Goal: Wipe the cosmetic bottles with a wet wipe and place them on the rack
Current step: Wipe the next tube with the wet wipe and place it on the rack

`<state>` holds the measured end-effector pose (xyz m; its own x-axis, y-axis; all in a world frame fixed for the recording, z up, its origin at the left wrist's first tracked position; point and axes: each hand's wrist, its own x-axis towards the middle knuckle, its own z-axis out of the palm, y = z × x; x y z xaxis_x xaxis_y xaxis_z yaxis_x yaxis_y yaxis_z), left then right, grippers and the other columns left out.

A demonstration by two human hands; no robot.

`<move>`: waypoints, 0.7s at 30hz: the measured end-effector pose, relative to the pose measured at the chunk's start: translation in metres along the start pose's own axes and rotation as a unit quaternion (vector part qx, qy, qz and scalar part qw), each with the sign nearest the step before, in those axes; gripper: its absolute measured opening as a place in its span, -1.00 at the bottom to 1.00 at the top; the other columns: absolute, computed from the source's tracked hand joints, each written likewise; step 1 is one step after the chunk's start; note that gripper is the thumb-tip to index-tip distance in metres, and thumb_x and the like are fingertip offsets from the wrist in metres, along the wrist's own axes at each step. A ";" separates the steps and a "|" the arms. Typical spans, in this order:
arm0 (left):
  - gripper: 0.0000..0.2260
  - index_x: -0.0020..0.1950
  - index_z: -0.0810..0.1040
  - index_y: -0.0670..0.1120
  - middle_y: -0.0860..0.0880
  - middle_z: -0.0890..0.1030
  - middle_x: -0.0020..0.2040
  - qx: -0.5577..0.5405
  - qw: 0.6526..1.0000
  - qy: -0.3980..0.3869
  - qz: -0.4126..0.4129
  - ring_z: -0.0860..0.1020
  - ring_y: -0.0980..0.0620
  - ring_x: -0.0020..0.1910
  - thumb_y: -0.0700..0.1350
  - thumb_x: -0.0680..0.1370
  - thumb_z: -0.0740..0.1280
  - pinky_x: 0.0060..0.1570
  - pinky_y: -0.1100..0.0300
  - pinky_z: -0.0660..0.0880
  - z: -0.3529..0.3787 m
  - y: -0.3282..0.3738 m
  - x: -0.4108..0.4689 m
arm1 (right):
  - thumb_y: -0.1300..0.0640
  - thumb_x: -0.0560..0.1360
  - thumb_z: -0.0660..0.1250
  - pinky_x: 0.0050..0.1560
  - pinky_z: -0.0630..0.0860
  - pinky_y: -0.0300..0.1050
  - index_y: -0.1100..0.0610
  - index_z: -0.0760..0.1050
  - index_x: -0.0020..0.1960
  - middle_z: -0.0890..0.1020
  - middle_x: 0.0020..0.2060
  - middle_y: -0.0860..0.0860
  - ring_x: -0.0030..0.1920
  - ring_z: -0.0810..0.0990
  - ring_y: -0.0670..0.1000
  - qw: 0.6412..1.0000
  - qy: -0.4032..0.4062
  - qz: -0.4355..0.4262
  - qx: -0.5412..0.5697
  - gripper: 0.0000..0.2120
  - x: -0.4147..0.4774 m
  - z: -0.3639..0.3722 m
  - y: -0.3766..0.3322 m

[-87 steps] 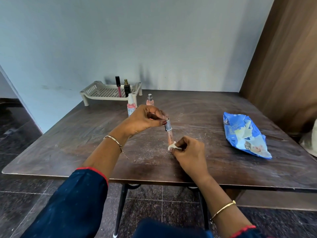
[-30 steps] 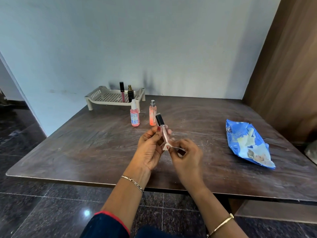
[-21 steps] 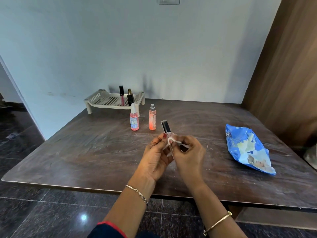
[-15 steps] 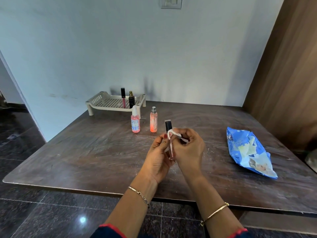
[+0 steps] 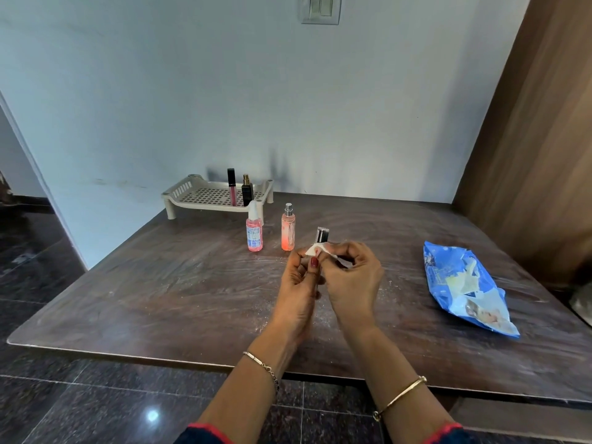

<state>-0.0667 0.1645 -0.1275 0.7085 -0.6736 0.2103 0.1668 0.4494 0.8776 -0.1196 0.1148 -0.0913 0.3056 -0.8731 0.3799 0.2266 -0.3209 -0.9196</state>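
My left hand (image 5: 299, 285) holds a slim cosmetic tube upright over the table's middle; only its black cap (image 5: 322, 235) shows above my fingers. My right hand (image 5: 350, 280) pinches a white wet wipe (image 5: 315, 249) against the tube just under the cap. Two pink spray bottles (image 5: 254, 232) (image 5: 288, 229) stand on the table beyond my hands. The cream rack (image 5: 205, 195) sits at the back left against the wall, with a pink lip gloss (image 5: 231, 187) and a small black bottle (image 5: 247, 191) standing on it.
A blue wet wipe pack (image 5: 464, 283) lies on the right of the dark wooden table (image 5: 160, 283). A brown wooden panel (image 5: 538, 139) rises at the right, a pale wall behind. Dark tiled floor lies below the near edge.
The tube went from tilted to upright. My right hand slid the wipe up along it from the lower end to just under the cap. My head has tilted up.
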 end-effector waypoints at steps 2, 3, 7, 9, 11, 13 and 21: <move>-0.83 0.07 0.49 0.03 -0.05 0.50 -0.12 0.057 0.998 -0.002 0.003 0.40 0.14 -0.30 0.04 0.53 0.32 -0.33 0.28 0.31 -0.002 0.002 0.001 | 0.37 0.34 0.49 -0.22 0.54 -0.30 0.19 0.56 -0.25 0.67 -0.25 0.06 -0.26 0.64 -0.13 0.997 0.015 0.045 0.054 -0.85 0.005 0.004 -0.003; -0.80 0.10 0.49 0.03 -0.06 0.49 -0.11 0.073 0.997 -0.004 0.005 0.40 0.15 -0.31 0.06 0.53 0.32 -0.35 0.31 0.32 -0.002 0.002 0.001 | 0.36 0.35 0.50 -0.23 0.55 -0.28 0.20 0.57 -0.24 0.67 -0.26 0.04 -0.28 0.63 -0.12 0.993 0.021 0.072 0.089 -0.87 0.008 0.005 -0.004; -0.88 0.07 0.48 0.04 0.01 0.52 -0.14 0.106 0.994 -0.007 0.006 0.39 0.16 -0.34 -0.01 0.56 0.26 -0.36 0.33 0.32 -0.007 -0.001 -0.001 | 0.37 0.37 0.48 -0.15 0.57 -0.24 0.23 0.57 -0.21 0.68 -0.21 0.08 -0.23 0.64 -0.09 0.989 0.028 0.087 0.120 -0.88 0.010 0.006 -0.002; -0.92 0.05 0.49 0.04 0.05 0.52 -0.17 0.137 0.991 -0.014 -0.005 0.39 0.14 -0.33 -0.06 0.61 0.22 -0.35 0.34 0.33 -0.011 0.001 -0.002 | 0.38 0.37 0.47 -0.13 0.55 -0.29 0.23 0.57 -0.20 0.66 -0.17 0.10 -0.18 0.64 -0.12 0.997 0.024 0.026 0.064 -0.88 0.008 0.003 0.004; -0.90 0.04 0.50 0.05 0.04 0.52 -0.16 0.164 0.986 -0.020 -0.003 0.38 0.14 -0.30 -0.07 0.63 0.19 -0.33 0.36 0.35 -0.013 0.005 -0.003 | 0.40 0.38 0.45 -0.15 0.51 -0.39 0.16 0.56 -0.21 0.63 -0.17 0.05 -0.16 0.61 -0.16 0.997 0.005 -0.074 -0.028 -0.83 0.005 -0.003 0.009; -0.87 0.05 0.50 0.07 0.03 0.53 -0.14 0.194 0.981 -0.022 0.009 0.41 0.13 -0.25 -0.09 0.63 0.18 -0.25 0.34 0.38 -0.014 0.007 -0.004 | 0.40 0.39 0.44 -0.18 0.51 -0.42 0.13 0.58 -0.18 0.61 -0.18 0.00 -0.16 0.61 -0.14 0.977 -0.020 -0.179 -0.115 -0.81 0.005 -0.007 0.011; -0.84 0.17 0.50 0.03 0.04 0.58 0.00 0.267 0.963 -0.037 0.032 0.45 0.19 -0.13 -0.10 0.62 0.21 -0.10 0.41 0.38 -0.023 0.007 -0.009 | 0.27 0.37 0.50 -0.05 0.60 -0.08 0.25 0.59 -0.22 0.69 -0.22 0.11 -0.12 0.66 0.13 0.989 -0.136 0.062 -0.020 -0.90 0.033 -0.018 0.004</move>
<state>-0.0563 0.1867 -0.1332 0.6519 -0.7035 0.2832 -0.2644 0.1391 0.9543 -0.1249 0.0780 -0.0839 0.5668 -0.7778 0.2716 0.1369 -0.2361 -0.9620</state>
